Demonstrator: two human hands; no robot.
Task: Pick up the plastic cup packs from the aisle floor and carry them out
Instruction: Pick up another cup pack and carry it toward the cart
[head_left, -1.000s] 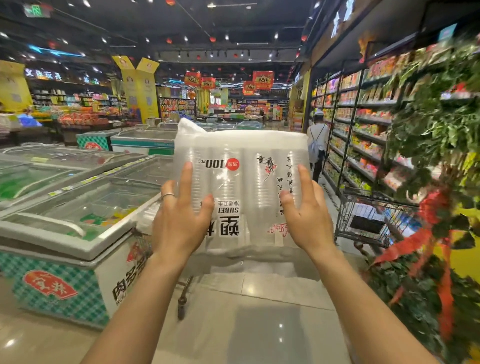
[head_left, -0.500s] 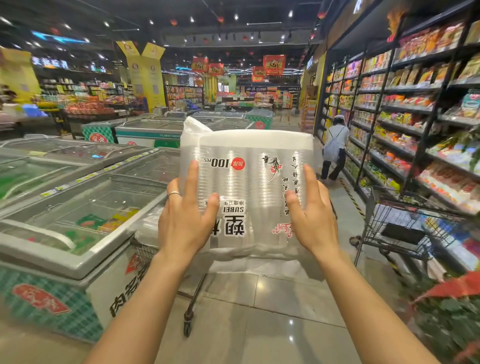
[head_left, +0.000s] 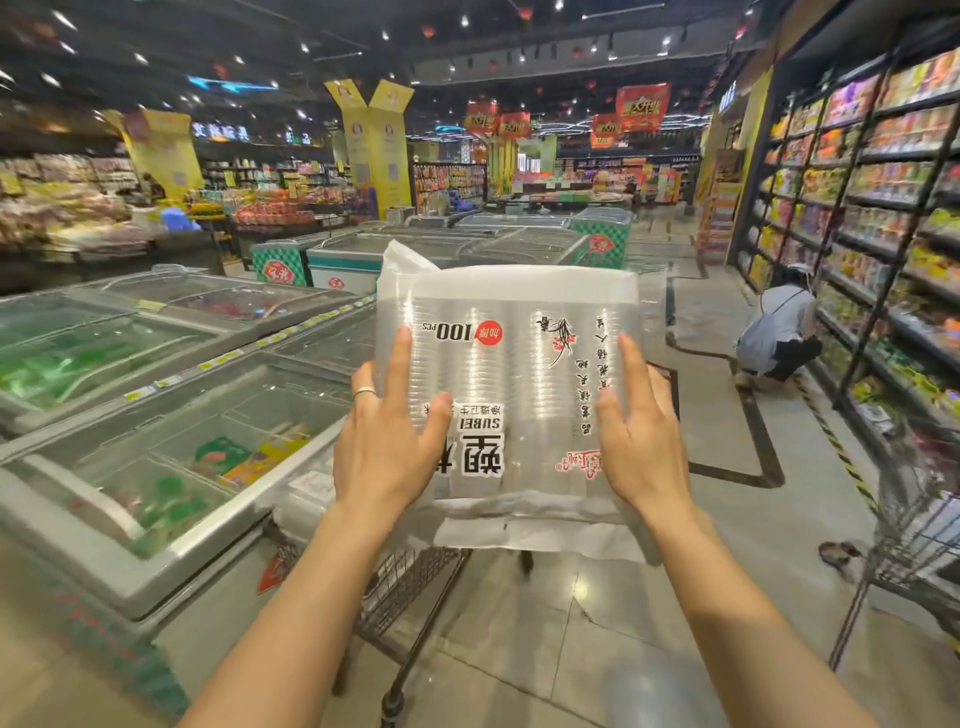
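Head view: left hand (head_left: 387, 457) and right hand (head_left: 641, 447) press flat-fingered on cup pack (head_left: 511, 332), stacks pointing away, print inverted.

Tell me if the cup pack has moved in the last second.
Yes. The cup pack has gone forward along the aisle, farther past the near freezer chest.

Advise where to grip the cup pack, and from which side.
Grip the cup pack by its left and right edges, one hand from each side, fingers over the stiff cup stacks. It is wide and flat; the loose film flaps top and bottom would likely slip.
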